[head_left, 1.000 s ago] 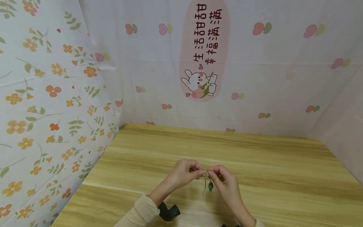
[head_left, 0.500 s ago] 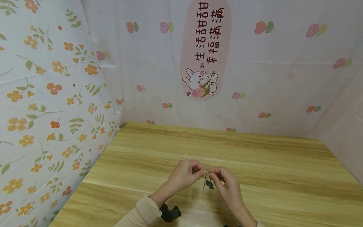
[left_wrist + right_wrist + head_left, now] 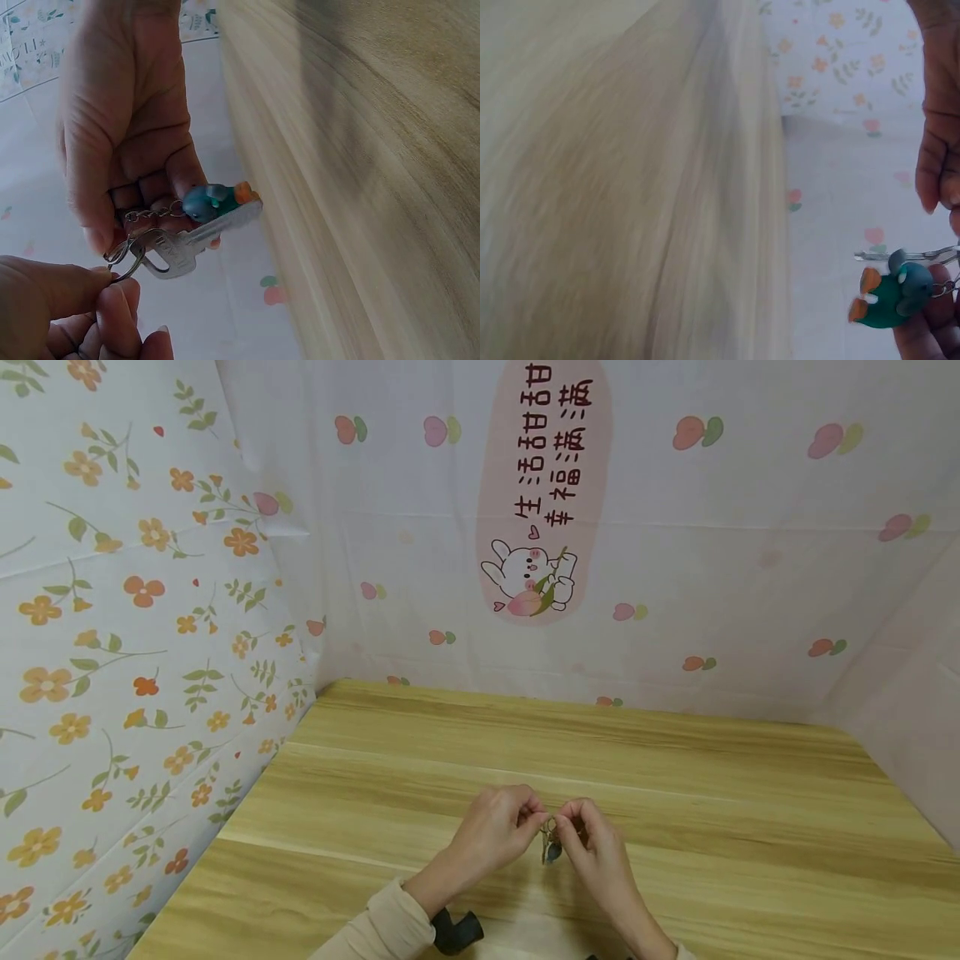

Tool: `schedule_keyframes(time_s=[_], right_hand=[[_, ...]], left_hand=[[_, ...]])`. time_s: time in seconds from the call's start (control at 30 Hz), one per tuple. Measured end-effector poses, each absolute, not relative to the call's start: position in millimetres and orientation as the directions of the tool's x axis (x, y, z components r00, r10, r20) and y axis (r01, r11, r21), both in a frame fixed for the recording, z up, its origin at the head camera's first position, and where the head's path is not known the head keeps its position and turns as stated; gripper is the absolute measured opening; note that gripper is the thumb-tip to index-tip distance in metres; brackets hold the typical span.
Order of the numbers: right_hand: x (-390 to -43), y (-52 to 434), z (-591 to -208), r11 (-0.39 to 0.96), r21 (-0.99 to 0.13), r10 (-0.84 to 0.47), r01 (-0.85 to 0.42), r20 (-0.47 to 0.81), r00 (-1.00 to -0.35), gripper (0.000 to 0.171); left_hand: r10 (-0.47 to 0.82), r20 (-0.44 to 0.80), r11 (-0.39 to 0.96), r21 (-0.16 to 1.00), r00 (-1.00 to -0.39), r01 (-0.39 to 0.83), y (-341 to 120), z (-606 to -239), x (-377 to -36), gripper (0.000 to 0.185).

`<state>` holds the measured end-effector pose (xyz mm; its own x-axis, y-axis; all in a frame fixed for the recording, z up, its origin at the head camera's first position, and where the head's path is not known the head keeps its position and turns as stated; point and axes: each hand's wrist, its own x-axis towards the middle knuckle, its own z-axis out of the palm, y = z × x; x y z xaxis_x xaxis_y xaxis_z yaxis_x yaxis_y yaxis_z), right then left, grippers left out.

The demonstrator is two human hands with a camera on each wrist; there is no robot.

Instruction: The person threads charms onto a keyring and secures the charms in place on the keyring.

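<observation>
In the head view my left hand [image 3: 495, 828] and right hand [image 3: 600, 853] meet over the wooden table, fingertips almost together. Between them is a metal key ring [image 3: 135, 262], its ring pinched by the left thumb and index finger in the left wrist view. The right fingertips pinch the other side of the ring. A silver key [image 3: 174, 251] hangs from it. On a short chain [image 3: 150, 214] dangles a small teal figure charm [image 3: 214, 202] with a grey head and orange feet. The charm [image 3: 892, 298] also shows in the right wrist view, beside the right fingers.
A black elbow-shaped piece [image 3: 459, 933] sits by the left sleeve [image 3: 386, 922]. The wooden tabletop [image 3: 675, 793] stretches back to a printed cloth [image 3: 420, 552]. A flowered cloth [image 3: 150, 652] hangs along the left side.
The charm and key have swung and turned beneath the fingers. My left hand has shifted slightly right and down; the right hand has barely moved. Both keep hold of the ring.
</observation>
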<state>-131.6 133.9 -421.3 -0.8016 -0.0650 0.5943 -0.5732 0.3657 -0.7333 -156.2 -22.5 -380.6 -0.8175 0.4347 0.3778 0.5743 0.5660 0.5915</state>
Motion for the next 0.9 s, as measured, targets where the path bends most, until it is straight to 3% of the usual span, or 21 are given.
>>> schedule_keyframes(time_s=[0.2,0.3,0.6,0.9], right_hand=[[-127,133,-416,0.194,-0.918,-0.038,-0.345,0.344,-0.938,0.008],[-127,133,-413,0.139,-0.960,-0.028,-0.244,0.243,-0.970,0.009],[-126,136,-409,0.039,-0.993,-0.004,-0.111,0.111,-0.994,0.015],[-124,142,-408,0.007,-0.999,0.016,-0.048,0.048,-0.999,0.026]], left_hand=[[0.430,0.385,0.575,0.580,-0.817,0.576,-21,-381,-156,0.006],[0.424,0.396,0.577,0.576,-0.815,0.579,-20,-381,-155,0.006],[0.403,0.465,0.549,0.566,-0.788,0.614,-19,-382,-155,0.005],[0.410,0.615,0.457,0.501,-0.674,0.735,-20,-388,-155,0.004]])
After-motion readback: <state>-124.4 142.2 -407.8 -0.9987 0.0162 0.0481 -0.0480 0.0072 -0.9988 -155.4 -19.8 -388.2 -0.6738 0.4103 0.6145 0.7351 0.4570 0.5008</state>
